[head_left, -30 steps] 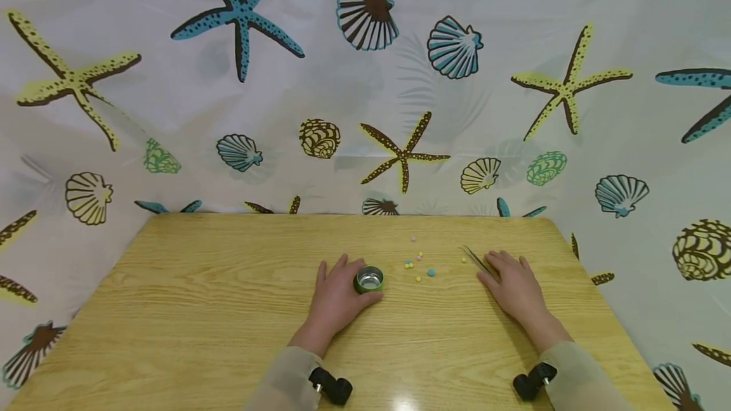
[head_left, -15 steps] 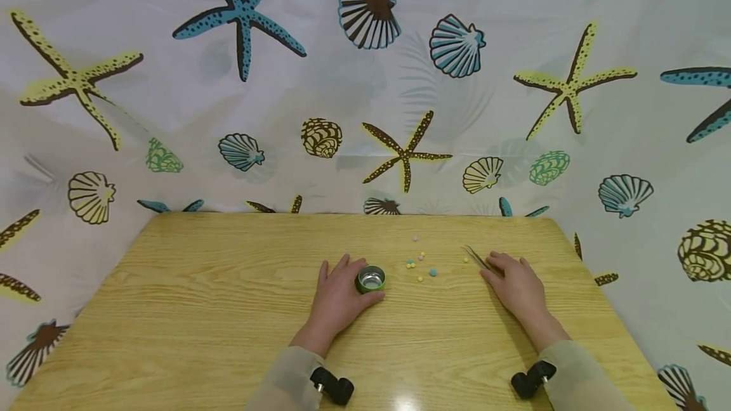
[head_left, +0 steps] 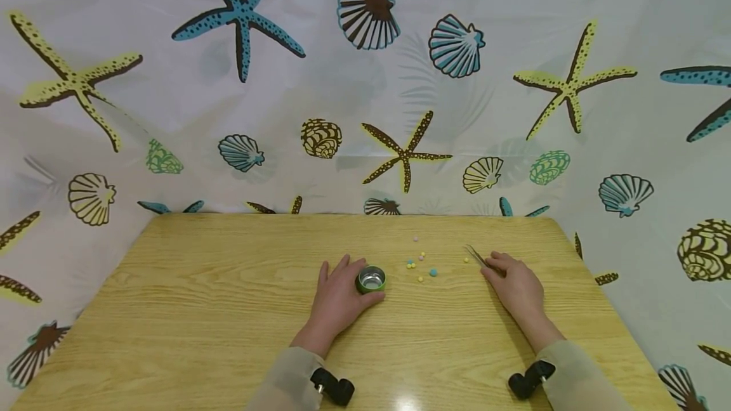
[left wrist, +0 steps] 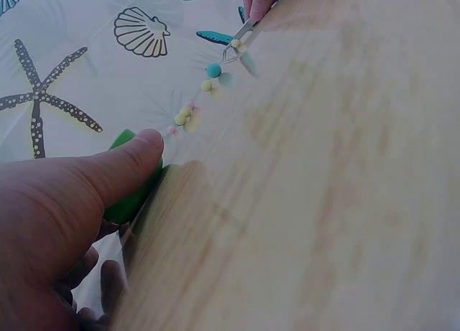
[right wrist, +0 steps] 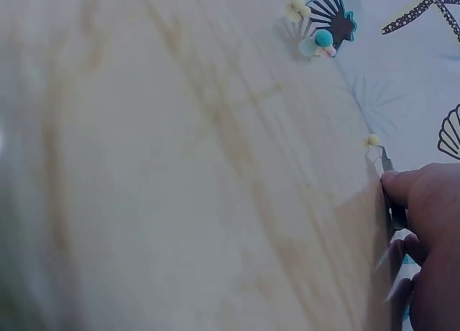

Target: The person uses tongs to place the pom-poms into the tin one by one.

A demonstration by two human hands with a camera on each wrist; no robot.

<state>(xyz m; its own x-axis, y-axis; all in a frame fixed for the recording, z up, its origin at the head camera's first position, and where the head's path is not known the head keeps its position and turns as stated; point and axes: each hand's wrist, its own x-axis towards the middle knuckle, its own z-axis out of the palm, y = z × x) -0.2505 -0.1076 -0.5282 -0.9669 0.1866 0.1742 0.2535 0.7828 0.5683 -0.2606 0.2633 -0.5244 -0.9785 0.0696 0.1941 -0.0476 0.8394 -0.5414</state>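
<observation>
My left hand [head_left: 337, 297] grips a small round green tin [head_left: 372, 279], its thumb on the near side and its fingers round the far side. The tin stands upright on the table, silvery inside. In the left wrist view its green wall [left wrist: 136, 198] shows beside the thumb. My right hand [head_left: 518, 287] pinches slim metal tweezers [head_left: 476, 255], tips pointing away and to the left. Close to those tips lies a tiny yellow ball [head_left: 466, 260]; in the right wrist view the ball [right wrist: 372, 139] is just beyond them. Whether they touch, I cannot tell.
Several more small balls lie scattered between the hands, among them a larger blue one [head_left: 433, 273], a yellow one [head_left: 421, 279] and a pink one [head_left: 415, 239]. A wooden table [head_left: 228, 309] bears everything. A cloth [head_left: 342, 94] printed with shells and starfish hangs behind it.
My right wrist has shifted very slightly leftward, with the tweezers still beside the yellow ball. The left hand and the tin stay in place.
</observation>
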